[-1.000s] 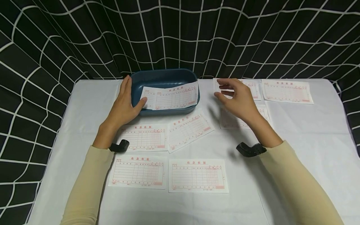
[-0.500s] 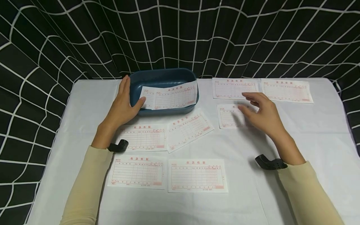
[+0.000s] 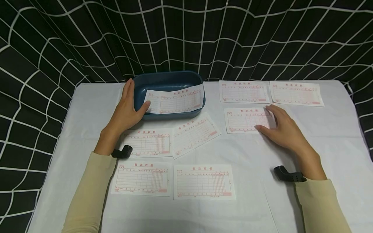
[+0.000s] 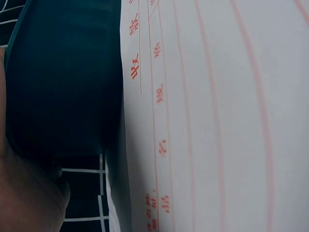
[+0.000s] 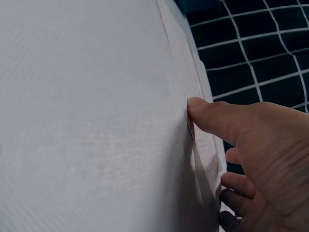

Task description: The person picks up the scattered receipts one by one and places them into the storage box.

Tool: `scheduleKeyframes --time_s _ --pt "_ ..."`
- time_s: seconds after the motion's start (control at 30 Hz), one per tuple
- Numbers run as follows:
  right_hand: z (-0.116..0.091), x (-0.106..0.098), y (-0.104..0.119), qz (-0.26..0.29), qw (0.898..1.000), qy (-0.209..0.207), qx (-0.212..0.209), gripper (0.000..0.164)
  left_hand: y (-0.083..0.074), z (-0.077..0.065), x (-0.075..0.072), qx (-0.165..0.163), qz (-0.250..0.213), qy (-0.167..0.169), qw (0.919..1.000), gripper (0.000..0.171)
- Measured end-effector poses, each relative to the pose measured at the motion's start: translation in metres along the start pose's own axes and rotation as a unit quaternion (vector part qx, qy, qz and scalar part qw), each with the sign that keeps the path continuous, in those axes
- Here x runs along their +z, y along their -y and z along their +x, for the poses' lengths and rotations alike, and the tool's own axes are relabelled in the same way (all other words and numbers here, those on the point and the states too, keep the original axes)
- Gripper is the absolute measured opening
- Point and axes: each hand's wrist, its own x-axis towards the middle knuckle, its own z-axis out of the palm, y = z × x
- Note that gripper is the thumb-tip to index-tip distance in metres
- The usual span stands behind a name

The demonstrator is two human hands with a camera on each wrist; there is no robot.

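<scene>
Most likely, trouble would start at the right hand (image 3: 283,130), whose thumb and fingers stand part-way apart across the right end of the receipt slip (image 3: 244,121), apparently holding it by its two long edges. This slip lies below the upper receipt form (image 3: 244,92), and in the right wrist view its edge stands a little off the white tablecloth (image 3: 250,181) beside the thumb. Thin paper could buckle under a harder squeeze, or slide free if the thumb lost that edge; with all the hold at one end, the other would probably droop or drag. Whether one sheet or several are gripped, I cannot tell. An index finger shifted slightly too far could also nudge the upper receipt form just beyond it. The left hand (image 3: 126,107) is spread around the left end of the dark blue tub (image 3: 175,116), fingers fairly straight along the outside, thumb at the near rim; how firmly it presses is unclear. A careless push might slide the tub into the slanted receipt (image 3: 196,134) just in front, while the receipts inside (image 3: 177,100) lean up at the near rim, so another sheet landing on them might skid out
</scene>
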Motion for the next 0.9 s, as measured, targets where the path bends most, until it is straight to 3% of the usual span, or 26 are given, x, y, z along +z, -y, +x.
scheduleKeyframes --time_s 0.53,0.73,0.9 --pt "-0.010 0.002 -0.002 -0.003 0.999 -0.015 0.034 0.093 -0.002 0.000 0.001 -0.001 0.004 0.000 1.0000 0.098" --pt "-0.011 0.002 0.001 -0.006 0.998 -0.045 0.032 0.075 -0.001 -0.001 0.000 -0.002 0.002 -0.001 1.0000 0.098" --pt "-0.013 0.004 0.004 0.000 0.995 -0.098 0.022 0.054 -0.001 -0.001 0.000 -0.005 0.000 0.002 1.0000 0.098"
